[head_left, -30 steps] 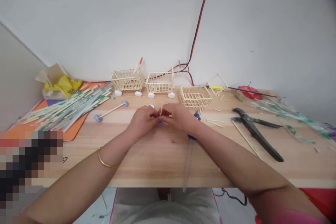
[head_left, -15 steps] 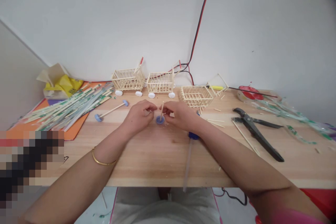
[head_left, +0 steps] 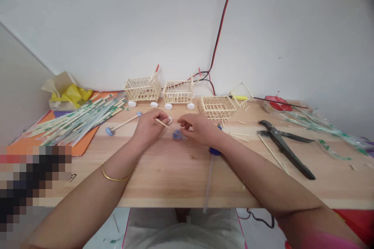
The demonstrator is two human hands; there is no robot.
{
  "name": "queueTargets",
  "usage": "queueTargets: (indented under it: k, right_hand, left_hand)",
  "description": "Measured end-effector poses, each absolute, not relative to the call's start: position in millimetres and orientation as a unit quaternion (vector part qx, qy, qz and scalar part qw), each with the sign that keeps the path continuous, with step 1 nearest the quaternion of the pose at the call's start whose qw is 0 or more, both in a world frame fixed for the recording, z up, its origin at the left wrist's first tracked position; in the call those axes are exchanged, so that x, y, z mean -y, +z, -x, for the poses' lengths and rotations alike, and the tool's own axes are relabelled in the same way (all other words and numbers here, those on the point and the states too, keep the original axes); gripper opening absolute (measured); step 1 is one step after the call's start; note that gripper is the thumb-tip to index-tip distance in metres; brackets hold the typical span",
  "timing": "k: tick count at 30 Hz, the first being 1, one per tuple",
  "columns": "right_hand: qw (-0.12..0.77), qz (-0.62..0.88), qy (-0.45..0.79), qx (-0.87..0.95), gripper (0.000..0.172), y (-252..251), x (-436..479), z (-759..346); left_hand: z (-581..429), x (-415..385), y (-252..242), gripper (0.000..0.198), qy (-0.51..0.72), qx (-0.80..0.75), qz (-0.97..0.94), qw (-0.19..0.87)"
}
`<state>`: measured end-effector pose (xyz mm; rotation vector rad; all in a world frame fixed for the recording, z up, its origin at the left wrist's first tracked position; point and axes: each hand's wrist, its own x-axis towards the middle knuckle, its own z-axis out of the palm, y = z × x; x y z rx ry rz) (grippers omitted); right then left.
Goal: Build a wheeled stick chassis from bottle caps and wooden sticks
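Left hand [head_left: 148,127]: pinching a thin stick [head_left: 162,123]
Right hand [head_left: 200,129]: half-curled, thumb and fingers apart, looks empty tbh
Blue disc [head_left: 177,134]: on the surface [head_left: 163,181] by the right thumb; stray nudge could skid it
That thin stick: loose pinch might let it twist off-line

Thin stick [head_left: 162,123] in the left hand [head_left: 147,127], blue disc [head_left: 177,135] near the right hand [head_left: 201,127], wheeled carts [head_left: 142,89] behind
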<state>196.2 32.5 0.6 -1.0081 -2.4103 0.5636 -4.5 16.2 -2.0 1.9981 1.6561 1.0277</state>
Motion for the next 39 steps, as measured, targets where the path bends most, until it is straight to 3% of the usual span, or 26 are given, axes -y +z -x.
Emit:
queueTargets:
  k: [16,25,30,33,39]
  right_hand:
    - [0.225,0.330,0.215,0.891,0.007,-9,-29,-184]
    - [0.221,0.351,0.238,0.878,0.008,-6,-34,-189]
    - [0.221,0.359,0.241,0.874,0.009,-6,-35,-191]
    - [0.224,0.356,0.234,0.876,0.011,-7,-36,-192]
    - [0.214,0.363,0.241,0.874,0.011,-6,-36,-193]
  left_hand:
    - [-4,-14,-13,0.011,0.367,-0.528,-0.747,0.169]
    - [-1,-8,0,0.016,0.428,-0.532,-0.717,0.137]
    - [0,-14,-8,0.025,0.267,-0.500,-0.804,0.179]
    - [-5,-15,-15,0.027,0.166,-0.489,-0.843,0.152]
    - [-14,-11,-24,0.020,0.145,-0.493,-0.853,0.092]
